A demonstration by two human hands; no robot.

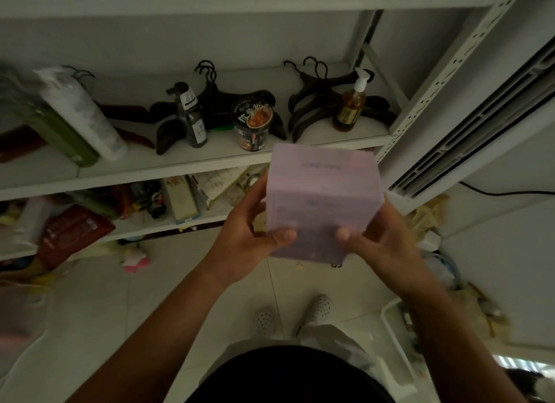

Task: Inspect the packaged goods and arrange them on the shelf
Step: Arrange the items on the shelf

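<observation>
A pale purple box [322, 192] with faint printed text is held up in front of me, below the front edge of the white shelf [192, 159]. My left hand [249, 240] grips its left side, thumb on the near face. My right hand [381, 243] grips its right side, thumb also on the near face. On the shelf stand a dark spray bottle [192, 117], an instant noodle cup [252, 126] and an amber pump bottle [351, 105].
A white bottle [84, 114] and a green bottle [51, 126] lean at the shelf's left. Dark hangers [315, 102] lie behind the goods. The lower shelf [168, 222] is crowded with packages. A white upright post [450, 72] stands on the right. Clutter lies on the floor.
</observation>
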